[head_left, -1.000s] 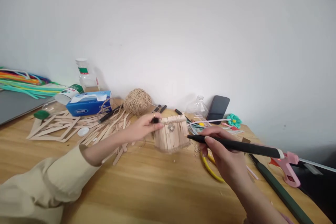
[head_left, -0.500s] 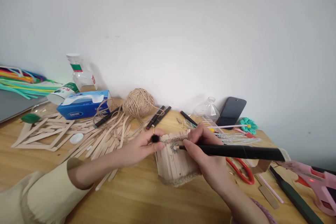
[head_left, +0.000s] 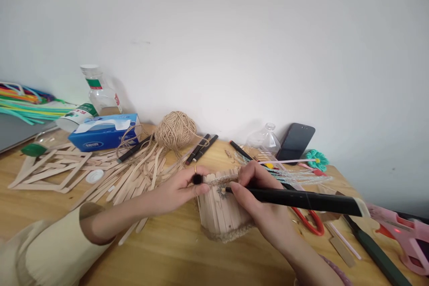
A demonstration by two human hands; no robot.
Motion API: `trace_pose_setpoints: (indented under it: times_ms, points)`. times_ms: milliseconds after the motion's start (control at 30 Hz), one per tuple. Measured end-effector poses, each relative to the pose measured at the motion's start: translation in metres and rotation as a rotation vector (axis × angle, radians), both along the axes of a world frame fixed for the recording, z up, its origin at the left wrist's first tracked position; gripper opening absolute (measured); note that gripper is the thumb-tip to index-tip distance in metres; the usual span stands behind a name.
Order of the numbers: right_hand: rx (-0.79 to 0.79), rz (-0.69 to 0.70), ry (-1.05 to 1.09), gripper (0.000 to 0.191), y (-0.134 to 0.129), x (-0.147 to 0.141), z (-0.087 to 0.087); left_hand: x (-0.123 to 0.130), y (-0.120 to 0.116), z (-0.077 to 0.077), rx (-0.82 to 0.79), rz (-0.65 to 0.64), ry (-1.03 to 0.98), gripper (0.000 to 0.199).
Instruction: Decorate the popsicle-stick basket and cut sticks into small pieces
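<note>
A small holder made of craft sticks (head_left: 217, 214), trimmed with twine at both ends, lies tilted between my hands. My left hand (head_left: 179, 187) grips its left end, with a black marker cap (head_left: 197, 179) pinched at the fingers. My right hand (head_left: 263, 205) is closed round a black marker (head_left: 301, 199), whose tip meets a dark flower-like drawing (head_left: 221, 191) on the sticks. The holder's right side is hidden behind my right hand.
A twine ball (head_left: 176, 129), loose craft sticks (head_left: 134, 183) and a blue tissue box (head_left: 104, 134) lie left. Right are a phone (head_left: 296, 143), red-handled scissors (head_left: 310, 223), a dark green tool (head_left: 375, 250) and a pink glue gun (head_left: 407, 232). Clear bottles (head_left: 268, 138) stand by the wall.
The marker's tip has shifted slightly on the drawing, and its back end has dropped a little. My left hand keeps its hold on the craft-stick holder. The view has moved slightly.
</note>
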State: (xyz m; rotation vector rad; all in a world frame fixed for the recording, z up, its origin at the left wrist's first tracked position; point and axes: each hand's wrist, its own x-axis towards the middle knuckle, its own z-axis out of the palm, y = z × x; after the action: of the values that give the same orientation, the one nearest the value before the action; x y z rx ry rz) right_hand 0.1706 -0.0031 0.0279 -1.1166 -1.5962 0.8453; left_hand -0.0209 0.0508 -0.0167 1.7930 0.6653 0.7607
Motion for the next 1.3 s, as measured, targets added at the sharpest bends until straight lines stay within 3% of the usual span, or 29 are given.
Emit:
trace_pose_setpoints:
  times_ms: [1300]
  points:
    - [-0.011, 0.01, 0.017, 0.023, -0.001, -0.0016, 0.0016, -0.0024, -0.0005, -0.0001, 0.003, 0.012, 0.05, 0.024]
